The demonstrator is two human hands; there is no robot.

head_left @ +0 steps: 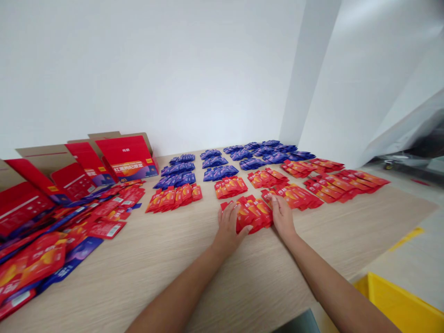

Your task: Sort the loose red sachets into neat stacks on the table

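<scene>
Both my hands are at a row of red sachets with orange prints, lying overlapped on the wooden table. My left hand rests at the row's left end, its fingers curved over the edge and the thumb stretched along the front. Against the right end lies my right hand, fingers extended and the palm turned inward. Its fingertips also come close to a neighbouring row of red sachets. Neither hand is wrapped round a sachet. The fingertips of both are partly hidden.
Rows of blue sachets lie behind, near the wall. More red rows spread left and right. A loose heap of sachets covers the left side, before open red boxes. Below the table's right edge stands a yellow bin.
</scene>
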